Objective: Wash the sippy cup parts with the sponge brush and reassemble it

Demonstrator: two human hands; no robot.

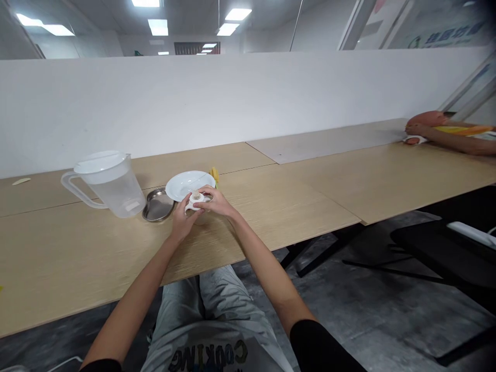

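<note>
Both my hands meet over a small white container with a beige knob on top [196, 199] on the wooden table [271, 206]. My left hand [182, 216] grips its left side with curled fingers. My right hand [215, 202] closes over its right side and top edge. Just behind them lies a white plate [186, 183], with a yellow bit [214, 173] at its right rim. To the plate's left sits a shiny kidney-shaped metal dish [157, 206].
A clear plastic jug with a white lid [110, 183] stands at the left. Another person's hand and arm [437, 132] rest on the table at far right. A white partition [232, 98] runs behind the table. A dark chair [445, 248] stands at right.
</note>
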